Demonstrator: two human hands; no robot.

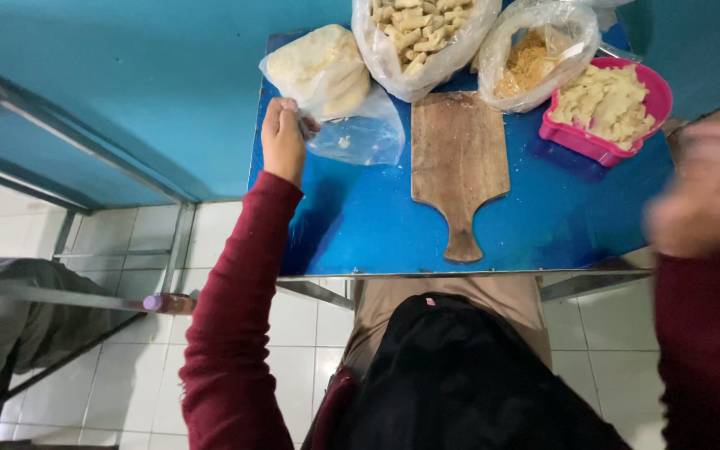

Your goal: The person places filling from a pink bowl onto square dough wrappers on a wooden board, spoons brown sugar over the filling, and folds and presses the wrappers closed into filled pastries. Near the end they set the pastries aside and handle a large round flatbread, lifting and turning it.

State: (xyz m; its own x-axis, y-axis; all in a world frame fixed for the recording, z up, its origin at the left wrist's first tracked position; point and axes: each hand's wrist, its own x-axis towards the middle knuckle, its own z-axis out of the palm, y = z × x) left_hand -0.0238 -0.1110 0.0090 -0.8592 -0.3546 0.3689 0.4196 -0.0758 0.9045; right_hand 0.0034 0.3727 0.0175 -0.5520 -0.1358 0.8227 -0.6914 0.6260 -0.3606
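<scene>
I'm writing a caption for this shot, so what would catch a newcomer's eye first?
The bright blue table stands out, with a wooden cutting board lying at its middle. Behind the board, clear bags of pale dough pieces sit beside a pink tray heaped with the same. At the table's left edge, the left hand pinches a plastic bag of white dough, while the right hand is a blur at the right.

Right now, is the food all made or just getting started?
Some looks done: the pink tray holds pale pieces. In hand: the left hand pinches a plastic bag of dough. Left: the wooden board lies bare. The right hand is a blur.
</scene>
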